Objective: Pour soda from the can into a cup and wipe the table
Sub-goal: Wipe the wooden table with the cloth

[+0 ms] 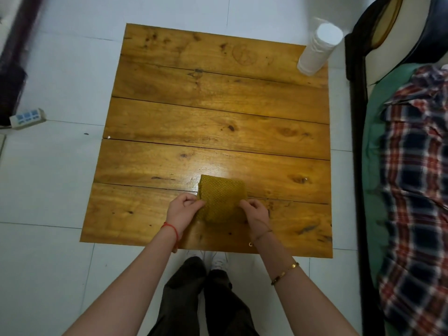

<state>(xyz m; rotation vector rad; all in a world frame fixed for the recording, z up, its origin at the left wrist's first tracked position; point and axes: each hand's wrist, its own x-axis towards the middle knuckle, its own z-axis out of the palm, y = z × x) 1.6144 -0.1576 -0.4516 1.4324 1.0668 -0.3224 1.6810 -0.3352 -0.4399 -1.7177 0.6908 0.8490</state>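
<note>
Both hands, left hand (183, 207) and right hand (255, 211), pinch cloth (221, 198) edges with curled fingers.

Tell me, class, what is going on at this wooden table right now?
A person stands at the near edge of a wooden table and handles a yellow-green cloth lying on it. The left hand pinches the cloth's left edge and the right hand pinches its right edge, as if folding or straightening it. A stack of white cups stands at the table's far right corner. No soda can is in view.
</note>
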